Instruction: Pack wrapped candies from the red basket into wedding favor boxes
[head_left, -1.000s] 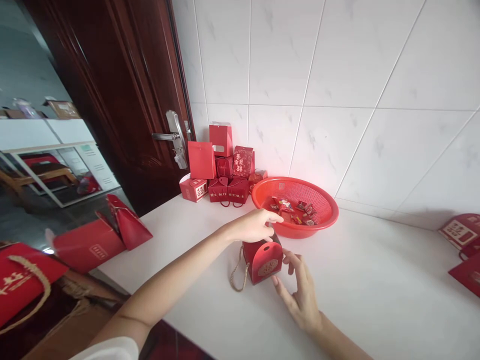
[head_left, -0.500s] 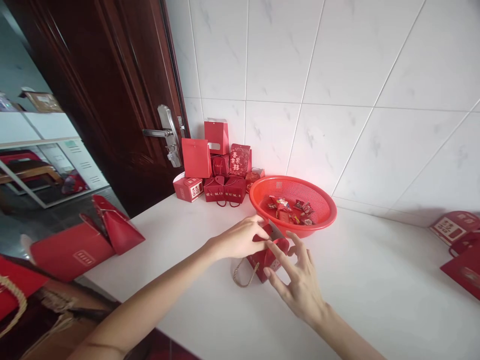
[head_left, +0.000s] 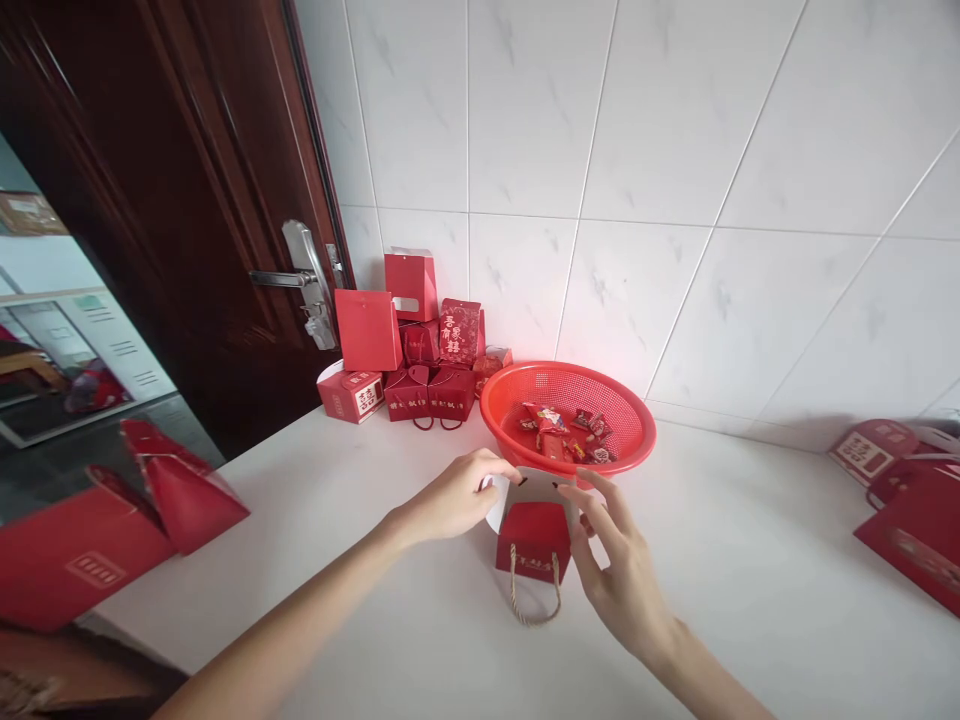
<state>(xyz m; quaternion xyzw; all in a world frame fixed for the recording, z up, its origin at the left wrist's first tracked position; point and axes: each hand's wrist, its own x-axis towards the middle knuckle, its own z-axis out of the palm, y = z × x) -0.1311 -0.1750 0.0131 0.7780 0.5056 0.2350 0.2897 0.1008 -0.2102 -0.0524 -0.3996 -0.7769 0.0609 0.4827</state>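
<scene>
A small red gift box (head_left: 534,545) with a white inside stands on the white table, its flaps raised and a twisted rope handle (head_left: 534,615) hanging down its near side. My left hand (head_left: 454,492) pinches the top left of the raised back flap, closed on its edge. On the other side, my right hand (head_left: 616,545) grips the flap's right corner between thumb and fingers, the other fingers bent. Just behind the box sits a red plastic basket (head_left: 641,425) with several wrapped candies (head_left: 551,420) in it.
Several red gift boxes (head_left: 367,330) are stacked by the tiled wall at back left, near a dark wooden door (head_left: 187,200). A large red box (head_left: 82,550) lies at the left edge. More red boxes (head_left: 919,520) lie at far right.
The gift box has turned so its rope handle faces me, and its flaps stand wider apart. My hands have moved from its top to either side of the back flap. The view has shifted right.
</scene>
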